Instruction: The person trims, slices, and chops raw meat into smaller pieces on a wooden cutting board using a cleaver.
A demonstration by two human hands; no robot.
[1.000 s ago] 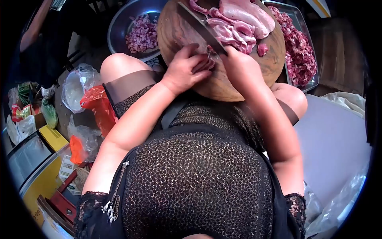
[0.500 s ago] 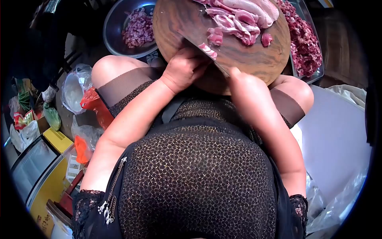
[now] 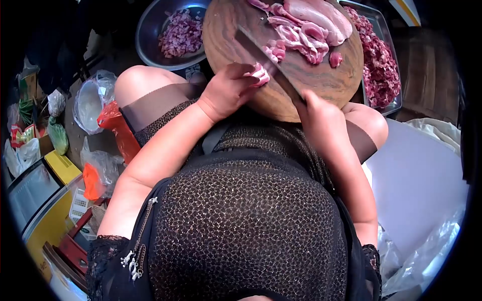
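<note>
My left hand (image 3: 227, 91) is closed on a small strip of pink meat (image 3: 259, 75) at the near left edge of a round wooden chopping board (image 3: 321, 83). In my right hand (image 3: 322, 114) is the handle of a knife (image 3: 287, 83). Its long blade slants up and to the left across the board, just right of the held strip. Beyond the blade lie a large piece of meat with cut folds (image 3: 319, 25) and a small separate chunk (image 3: 336, 59). The board sits at my lap, between my knees.
Left of the board is a metal basin (image 3: 144, 37) with diced meat (image 3: 182, 34). On the right, a metal tray (image 3: 396, 106) holds a heap of chopped meat (image 3: 382, 75). Plastic bags, including a red one (image 3: 118, 125), lie at the left. A pale grey surface (image 3: 416, 185) is at the right.
The blade has shifted up and right, away from my left hand's fingers. My left hand has turned, and the meat strip now sits in its fingertips. The view has shifted slightly.
</note>
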